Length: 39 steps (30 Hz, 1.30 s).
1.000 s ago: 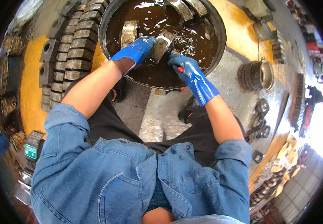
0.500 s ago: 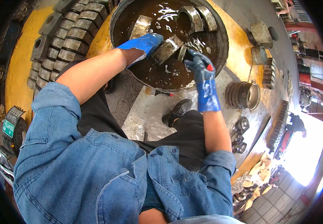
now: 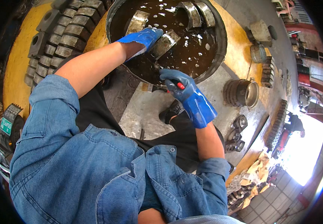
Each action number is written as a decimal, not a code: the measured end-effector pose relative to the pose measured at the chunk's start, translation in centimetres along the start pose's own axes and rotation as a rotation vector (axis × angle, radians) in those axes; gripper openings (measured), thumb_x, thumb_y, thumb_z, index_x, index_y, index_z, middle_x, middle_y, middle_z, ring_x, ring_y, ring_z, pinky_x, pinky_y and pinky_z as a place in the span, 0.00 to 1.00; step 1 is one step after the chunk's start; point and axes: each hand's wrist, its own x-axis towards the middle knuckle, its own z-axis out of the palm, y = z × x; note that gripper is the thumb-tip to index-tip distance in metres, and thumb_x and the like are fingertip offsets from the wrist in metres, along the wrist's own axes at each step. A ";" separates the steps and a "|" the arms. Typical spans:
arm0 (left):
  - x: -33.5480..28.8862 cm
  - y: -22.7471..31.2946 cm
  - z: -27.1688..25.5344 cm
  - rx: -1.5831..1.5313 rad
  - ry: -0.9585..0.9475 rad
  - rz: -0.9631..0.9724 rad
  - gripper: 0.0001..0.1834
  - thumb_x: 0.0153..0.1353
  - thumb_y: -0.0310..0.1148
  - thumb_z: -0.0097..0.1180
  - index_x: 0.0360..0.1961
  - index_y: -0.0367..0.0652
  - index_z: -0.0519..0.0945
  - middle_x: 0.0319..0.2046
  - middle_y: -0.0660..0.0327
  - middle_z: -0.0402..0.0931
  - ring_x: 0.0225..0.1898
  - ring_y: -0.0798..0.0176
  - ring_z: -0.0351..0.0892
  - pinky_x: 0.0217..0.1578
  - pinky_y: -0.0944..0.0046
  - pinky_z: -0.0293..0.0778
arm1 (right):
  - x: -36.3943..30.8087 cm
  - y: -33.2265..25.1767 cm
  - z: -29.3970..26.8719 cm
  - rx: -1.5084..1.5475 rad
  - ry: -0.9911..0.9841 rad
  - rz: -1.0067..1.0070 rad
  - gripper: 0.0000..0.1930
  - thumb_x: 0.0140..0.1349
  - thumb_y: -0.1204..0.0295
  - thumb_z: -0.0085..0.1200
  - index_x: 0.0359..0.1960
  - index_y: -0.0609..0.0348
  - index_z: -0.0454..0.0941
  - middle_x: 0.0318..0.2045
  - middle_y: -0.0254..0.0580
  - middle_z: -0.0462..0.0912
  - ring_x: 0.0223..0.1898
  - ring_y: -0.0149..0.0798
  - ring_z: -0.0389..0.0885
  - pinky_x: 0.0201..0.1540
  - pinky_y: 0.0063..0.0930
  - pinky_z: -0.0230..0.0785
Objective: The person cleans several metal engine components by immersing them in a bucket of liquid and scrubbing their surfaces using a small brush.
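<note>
A round tub [image 3: 221, 44] of dark, oily liquid stands in front of me, with several curved metal half-shells in it. My left hand [image 3: 143, 37], in a blue rubber glove, is closed on the upper left edge of one half-shell [image 3: 166, 44], which leans in the liquid. Another half-shell [image 3: 138, 22] lies just beyond that hand. My right hand [image 3: 178, 85], also gloved in blue, is closed near the tub's front rim around a red-ended handle [image 3: 180, 86]. It looks like a brush; its head is mostly hidden. Two more half-shells [image 3: 189, 15] [image 3: 205, 14] sit at the tub's far side.
Rows of stacked half-shells [image 3: 73, 37] and grey blocks [image 3: 38, 44] line the yellow surface at left. On the right stand a ribbed metal cylinder [image 3: 239, 92], a jar [image 3: 258, 54] and small metal parts [image 3: 236, 134]. A red-tipped tool [image 3: 146, 87] lies below the tub.
My right hand has drawn back toward me and left, from over the liquid to the front rim, turning as it came. My left hand keeps its hold on the half-shell.
</note>
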 end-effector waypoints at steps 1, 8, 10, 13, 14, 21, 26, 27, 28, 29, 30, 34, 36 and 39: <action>-0.1 -0.1 0.4 0.028 0.060 0.066 0.18 0.75 0.30 0.43 0.60 0.42 0.78 0.60 0.45 0.79 0.64 0.45 0.77 0.63 0.54 0.71 | -0.3 0.4 0.0 -0.080 -0.017 -0.062 0.11 0.62 0.80 0.62 0.46 0.58 0.86 0.50 0.50 0.88 0.53 0.52 0.87 0.56 0.39 0.81; 1.4 -5.5 6.0 -0.414 -0.032 0.007 0.24 0.73 0.40 0.55 0.64 0.39 0.77 0.58 0.46 0.82 0.56 0.47 0.82 0.60 0.53 0.74 | 2.9 1.6 -3.1 -0.103 -0.009 -0.240 0.13 0.60 0.84 0.64 0.46 0.58 0.86 0.47 0.50 0.88 0.52 0.51 0.88 0.55 0.39 0.80; 2.0 -4.1 5.9 -0.499 -0.084 -0.129 0.30 0.67 0.46 0.63 0.64 0.39 0.76 0.55 0.45 0.83 0.54 0.46 0.83 0.58 0.52 0.76 | 3.0 0.9 -4.9 -0.100 0.081 -0.163 0.13 0.61 0.86 0.63 0.46 0.60 0.86 0.46 0.49 0.89 0.52 0.47 0.87 0.56 0.37 0.79; 2.5 1.4 4.8 -0.293 -0.015 -0.373 0.44 0.52 0.55 0.75 0.65 0.40 0.75 0.53 0.43 0.83 0.56 0.44 0.83 0.57 0.51 0.77 | 2.9 2.3 -7.7 -0.180 0.289 -0.227 0.10 0.68 0.77 0.60 0.49 0.62 0.86 0.48 0.48 0.89 0.45 0.42 0.89 0.48 0.33 0.81; 2.5 2.0 4.6 -0.238 -0.033 -0.424 0.45 0.51 0.55 0.76 0.65 0.41 0.75 0.53 0.43 0.83 0.57 0.43 0.83 0.57 0.50 0.77 | 3.6 0.3 -8.4 -0.238 0.328 -0.226 0.10 0.68 0.76 0.58 0.49 0.63 0.86 0.48 0.50 0.89 0.43 0.40 0.88 0.45 0.30 0.80; 2.8 4.1 2.0 -0.136 -0.164 -0.400 0.41 0.47 0.50 0.77 0.62 0.45 0.77 0.53 0.45 0.84 0.57 0.42 0.83 0.57 0.50 0.78 | 3.5 0.4 -8.9 -0.031 0.494 0.008 0.09 0.68 0.79 0.58 0.47 0.62 0.86 0.47 0.48 0.89 0.42 0.34 0.87 0.43 0.28 0.80; 3.9 0.5 2.3 -0.179 -0.231 -0.155 0.42 0.46 0.45 0.78 0.63 0.44 0.77 0.52 0.47 0.85 0.56 0.43 0.84 0.56 0.50 0.78 | 4.5 -0.8 -8.2 0.272 0.605 0.213 0.08 0.71 0.76 0.57 0.48 0.60 0.85 0.45 0.46 0.89 0.34 0.31 0.87 0.37 0.29 0.81; 4.5 0.7 2.6 -0.022 -0.218 -0.080 0.42 0.45 0.42 0.78 0.63 0.43 0.76 0.53 0.48 0.85 0.55 0.44 0.84 0.56 0.50 0.78 | 4.7 -0.4 -8.5 0.288 0.612 0.225 0.08 0.73 0.74 0.56 0.49 0.58 0.85 0.43 0.44 0.89 0.30 0.31 0.86 0.34 0.29 0.81; 4.7 0.6 2.6 -0.053 -0.223 -0.062 0.43 0.45 0.42 0.78 0.64 0.44 0.76 0.54 0.48 0.84 0.56 0.43 0.84 0.56 0.50 0.78 | 4.9 0.3 -9.2 0.347 0.622 0.282 0.09 0.73 0.71 0.57 0.50 0.59 0.85 0.45 0.45 0.89 0.33 0.35 0.88 0.37 0.31 0.82; 4.8 0.2 2.7 -0.081 -0.229 -0.047 0.43 0.45 0.41 0.78 0.64 0.45 0.76 0.55 0.48 0.83 0.56 0.43 0.83 0.56 0.50 0.78 | 5.1 1.0 -9.9 0.411 0.629 0.339 0.11 0.74 0.69 0.57 0.51 0.60 0.84 0.47 0.46 0.89 0.37 0.39 0.89 0.40 0.33 0.83; 4.9 1.1 2.0 -0.112 -0.240 -0.021 0.43 0.45 0.41 0.78 0.65 0.45 0.76 0.56 0.47 0.83 0.57 0.43 0.83 0.56 0.50 0.78 | 5.0 1.2 -10.5 0.470 0.647 0.399 0.13 0.74 0.66 0.58 0.53 0.61 0.84 0.50 0.47 0.89 0.41 0.42 0.90 0.43 0.35 0.84; 7.5 -4.7 2.7 -0.539 -0.122 -0.185 0.48 0.51 0.49 0.79 0.67 0.34 0.73 0.57 0.45 0.82 0.60 0.46 0.81 0.58 0.52 0.78 | 7.4 1.3 -10.7 0.570 0.681 0.422 0.19 0.76 0.60 0.52 0.58 0.62 0.80 0.51 0.48 0.88 0.39 0.41 0.89 0.44 0.35 0.82; 5.0 -0.2 -1.9 -0.877 -0.080 -0.196 0.38 0.62 0.50 0.71 0.64 0.33 0.77 0.55 0.49 0.83 0.56 0.54 0.83 0.57 0.59 0.77 | 7.0 0.5 -10.1 0.542 0.702 0.506 0.19 0.76 0.59 0.51 0.56 0.62 0.82 0.49 0.46 0.89 0.37 0.39 0.88 0.43 0.34 0.81; 3.3 0.2 -3.3 -1.138 -0.039 -0.368 0.25 0.72 0.44 0.60 0.64 0.42 0.79 0.56 0.59 0.83 0.54 0.67 0.83 0.56 0.64 0.78 | 8.0 0.1 -8.2 0.589 0.611 0.482 0.18 0.75 0.60 0.53 0.54 0.62 0.83 0.48 0.45 0.90 0.37 0.38 0.88 0.43 0.33 0.81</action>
